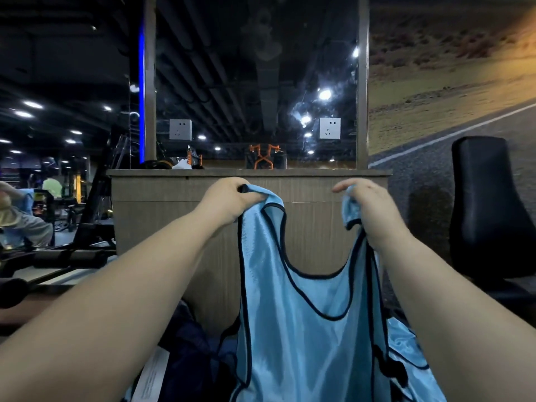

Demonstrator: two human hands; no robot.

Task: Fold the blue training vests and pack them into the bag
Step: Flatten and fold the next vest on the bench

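Blue vest (304, 329) hangs from both hands, gripped by its shoulder straps.

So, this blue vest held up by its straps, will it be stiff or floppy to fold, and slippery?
Probably floppy: the blue vest hangs limp from the left hand and right hand, its body draping in soft folds. Likely slippery too, since the fabric has a glossy sheen. It seems light: each hand lifts it by one thin strap.

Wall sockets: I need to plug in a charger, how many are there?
2: left socket and right socket, both on the mirrored panel; others may be hidden.
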